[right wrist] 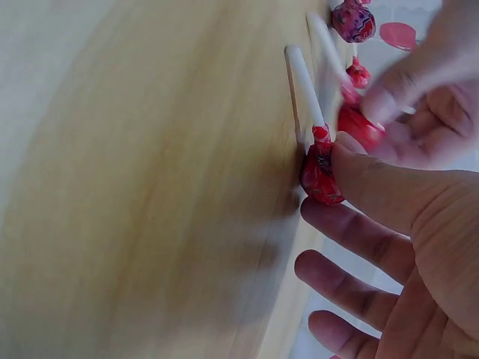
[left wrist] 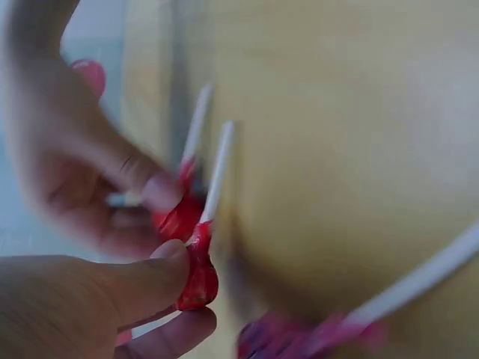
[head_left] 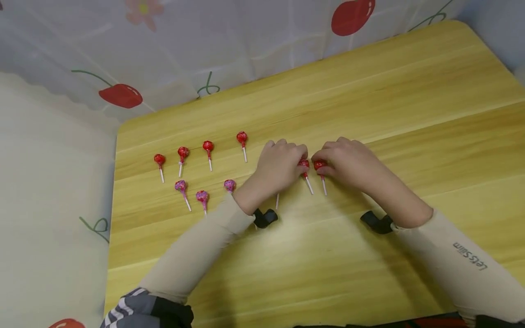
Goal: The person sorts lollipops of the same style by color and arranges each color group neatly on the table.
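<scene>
My left hand (head_left: 280, 164) pinches a red-wrapped lollipop (head_left: 304, 164) by its head between thumb and forefinger. Close beside it, my right hand (head_left: 348, 161) pinches a second red lollipop (head_left: 319, 165) the same way. Both white sticks point toward me, and the two heads are a small gap apart in the head view. In the right wrist view, the right hand's lollipop (right wrist: 320, 176) is low over the wood, and its other fingers (right wrist: 348, 288) are spread. A pink-purple lollipop (left wrist: 277, 338) shows blurred below the left hand in the left wrist view.
Several red lollipops (head_left: 208, 146) lie in a row on the left of the wooden table (head_left: 328, 273). Pink-purple ones (head_left: 180, 186) lie in front of them, partly covered by the left arm. One white stick (head_left: 277, 200) pokes out beside the left wrist. A cherry-print curtain (head_left: 246, 36) hangs behind.
</scene>
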A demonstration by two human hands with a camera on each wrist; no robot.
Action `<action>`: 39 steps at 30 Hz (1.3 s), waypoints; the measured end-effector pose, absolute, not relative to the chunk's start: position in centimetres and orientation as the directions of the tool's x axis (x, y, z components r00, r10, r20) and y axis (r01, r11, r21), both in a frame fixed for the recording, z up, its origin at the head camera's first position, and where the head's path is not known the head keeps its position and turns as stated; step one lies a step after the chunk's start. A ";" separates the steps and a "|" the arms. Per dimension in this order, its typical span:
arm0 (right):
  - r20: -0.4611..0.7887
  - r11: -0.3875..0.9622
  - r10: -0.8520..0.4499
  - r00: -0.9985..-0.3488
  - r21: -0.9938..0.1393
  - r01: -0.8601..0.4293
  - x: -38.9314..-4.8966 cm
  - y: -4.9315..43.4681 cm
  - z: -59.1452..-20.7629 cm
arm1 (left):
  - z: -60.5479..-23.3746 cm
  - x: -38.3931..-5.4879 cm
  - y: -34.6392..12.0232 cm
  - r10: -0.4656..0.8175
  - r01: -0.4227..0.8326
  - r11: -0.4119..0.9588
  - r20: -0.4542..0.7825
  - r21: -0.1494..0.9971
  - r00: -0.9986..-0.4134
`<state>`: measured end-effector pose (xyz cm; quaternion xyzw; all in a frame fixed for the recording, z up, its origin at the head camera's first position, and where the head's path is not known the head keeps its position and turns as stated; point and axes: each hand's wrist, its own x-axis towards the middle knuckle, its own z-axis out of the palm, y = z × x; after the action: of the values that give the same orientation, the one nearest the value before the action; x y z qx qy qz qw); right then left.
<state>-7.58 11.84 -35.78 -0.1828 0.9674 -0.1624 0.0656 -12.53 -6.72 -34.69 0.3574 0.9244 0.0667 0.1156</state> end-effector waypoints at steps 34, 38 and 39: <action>-0.186 0.862 -0.360 -0.914 -0.440 -0.250 -11.8 13.7 -34.3 | -34.4 -19.8 -9.3 0.485 0.453 0.869 -0.162 0.200 -0.859; -0.216 0.871 -0.369 -0.904 -0.418 -0.256 -15.0 13.8 -33.9 | -34.2 -19.5 -9.7 0.469 0.430 0.873 -0.157 0.231 -0.869; -0.229 0.876 -0.366 -0.902 -0.413 -0.251 -15.8 13.9 -33.8 | -34.1 -19.4 -9.8 0.465 0.423 0.873 -0.151 0.242 -0.872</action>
<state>-15.80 13.87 -33.83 -0.1614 0.9565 -0.1902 0.1516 -19.36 -9.84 -34.15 0.2307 0.9623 0.1010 0.1026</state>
